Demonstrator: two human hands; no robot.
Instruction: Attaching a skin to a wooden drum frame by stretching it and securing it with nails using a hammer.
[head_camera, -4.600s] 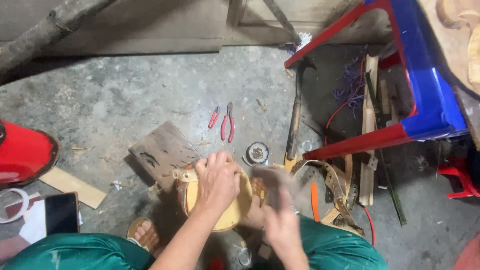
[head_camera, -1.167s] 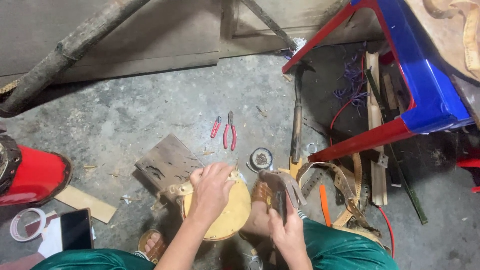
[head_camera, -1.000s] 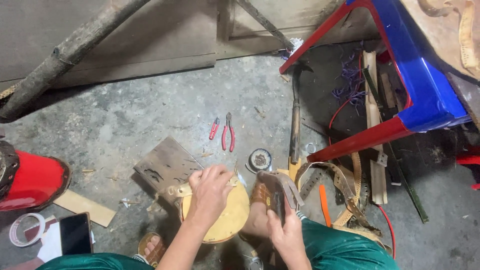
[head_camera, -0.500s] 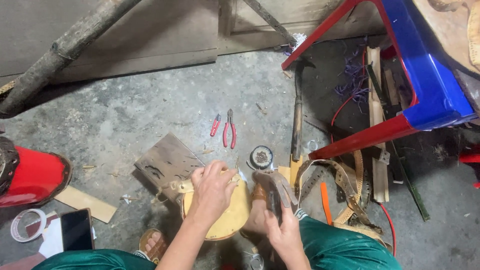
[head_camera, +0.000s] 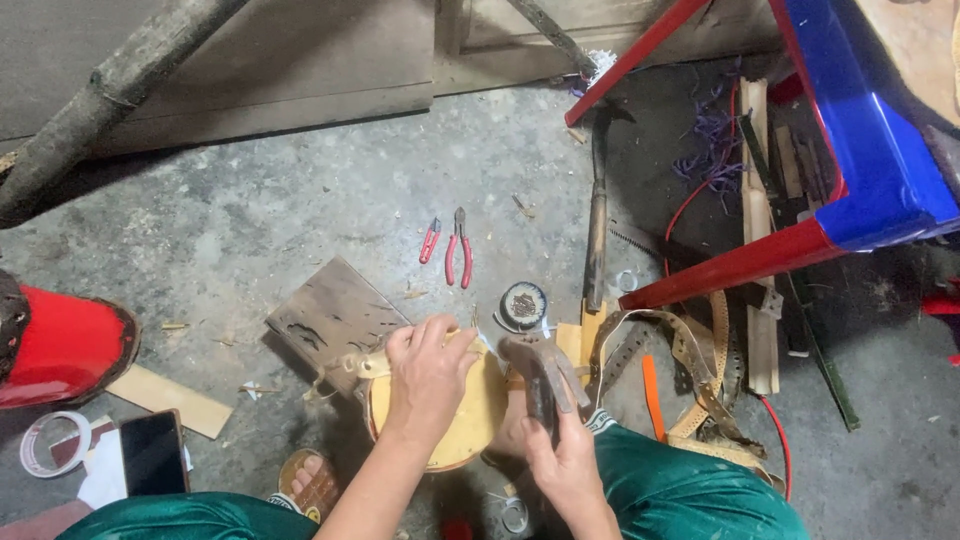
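Observation:
My left hand (head_camera: 430, 375) presses flat on a round yellowish wooden piece (head_camera: 470, 425) that rests low between my knees, its fingers at the upper rim beside a pale strip (head_camera: 350, 365) that sticks out to the left. My right hand (head_camera: 565, 465) grips the dark handle of a hammer (head_camera: 535, 360), whose metal head hangs just right of the round piece's upper edge. My green trouser legs frame both hands.
Grey wooden board (head_camera: 335, 315) lies left of the round piece. Red-handled pliers (head_camera: 460, 245), a small round tin (head_camera: 523, 303), a long-handled tool (head_camera: 596, 215) and woven straps (head_camera: 700, 365) lie behind. Red-and-blue stool (head_camera: 850, 170) at right. Phone (head_camera: 152, 452), tape roll (head_camera: 45, 445), red object (head_camera: 60, 345) at left.
The hammer has swung between raised and lowered over the round piece's right edge; its head now sits close to the rim. My left hand has stayed pressed on the piece.

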